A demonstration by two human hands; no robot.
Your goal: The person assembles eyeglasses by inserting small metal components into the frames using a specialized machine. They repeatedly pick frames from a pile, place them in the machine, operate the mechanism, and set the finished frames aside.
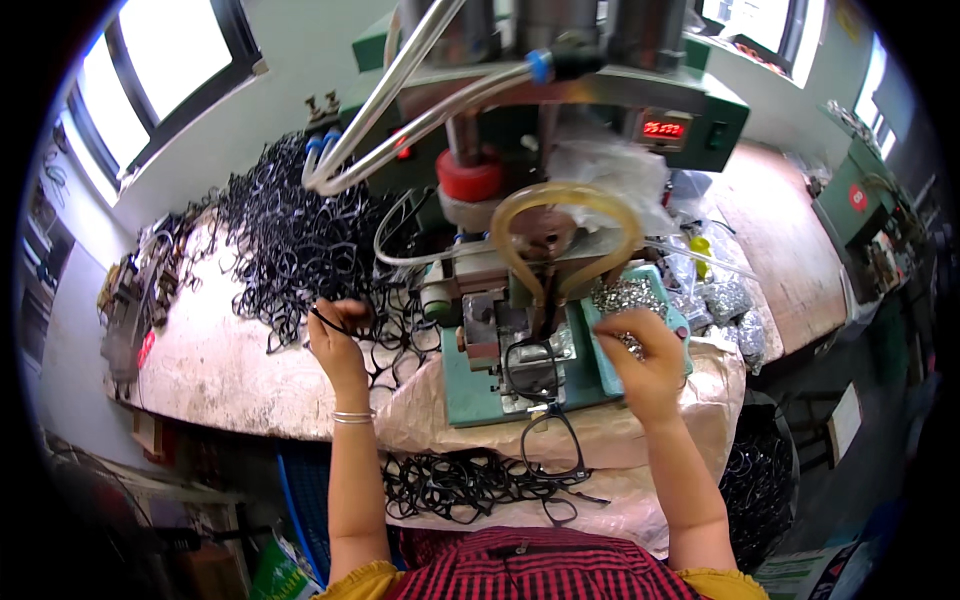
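My left hand (338, 340) is raised at the near edge of a heap of black eyeglass frames (300, 215), its fingers closed on a thin black eyeglass piece (326, 322). My right hand (645, 362) reaches over a green tray (604, 368) of small shiny metal parts (628, 296). Its fingertips are pinched together at the parts; what they hold, if anything, is too small to make out. Between my hands, a black eyeglass frame (575, 462) hangs at the front of the green press (468, 392), one rim against the metal fixture and the other below it.
Clear hoses (400, 85) and a yellowish looped tube (507, 215) cross the press front. More black frames (450, 490) lie on brown paper (415, 405) near my lap. Bags of metal parts (728, 300) sit right of the tray. A bin of black pieces (757, 470) stands lower right.
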